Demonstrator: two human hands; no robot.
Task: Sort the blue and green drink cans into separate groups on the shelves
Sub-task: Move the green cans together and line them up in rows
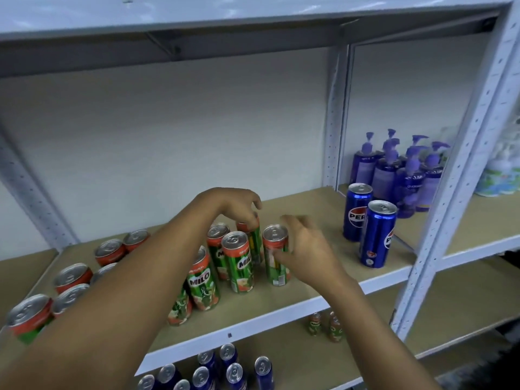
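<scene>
— So, what are the hands on?

— Slim aluminium Milo cans, green and red printed sleeves, dull silver pull-tab tops. The right hand [304, 249] has its grip curled round the side of one upright Milo can [276, 254], thumb and fingers against the wall. The left hand [236, 205] comes down from above with its fingertips pinched on the rim of a rear Milo can [250, 237], mostly hidden beneath it.

— And around them?

— Between and just left of the two grips, more Milo cans [239, 261] stand bunched; further left a second bunch [73, 277] sits partly behind the left forearm. Well right of the right grip stand two glossy blue Pepsi cans [377, 235], touching. All rest on a matt fibreboard shelf [323, 280] with a white metal edge. Behind the Pepsi cans, purple pump bottles [405, 175]. Below the grips, the lower shelf carries blue cans [233, 372] and some small blurred bottles [326, 326].
</scene>
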